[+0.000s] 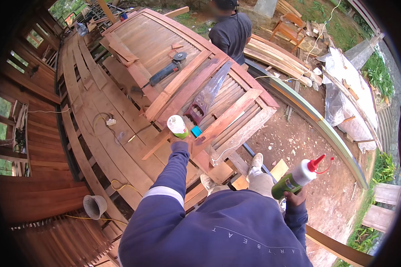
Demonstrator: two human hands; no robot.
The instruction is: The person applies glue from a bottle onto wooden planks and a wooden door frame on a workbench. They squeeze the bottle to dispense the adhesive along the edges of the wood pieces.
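Observation:
My right hand is wrapped around a white and green glue bottle with a red nozzle, tilted up and to the right. From the nozzle hangs a small red cap on a thin strap. Stretched forward, my left hand grips a second white and green bottle at the near edge of a louvred wooden panel. My sleeve and the bottle hide most of those fingers. Right beside this bottle lies a small turquoise object. A handsaw rests on the panel, its handle towards me.
An angle grinder lies farther back on the panel, near loose wooden strips. Behind the panel stands a person. Gaps show between the floor planks at left, where a cable lies. A bucket stands lower left.

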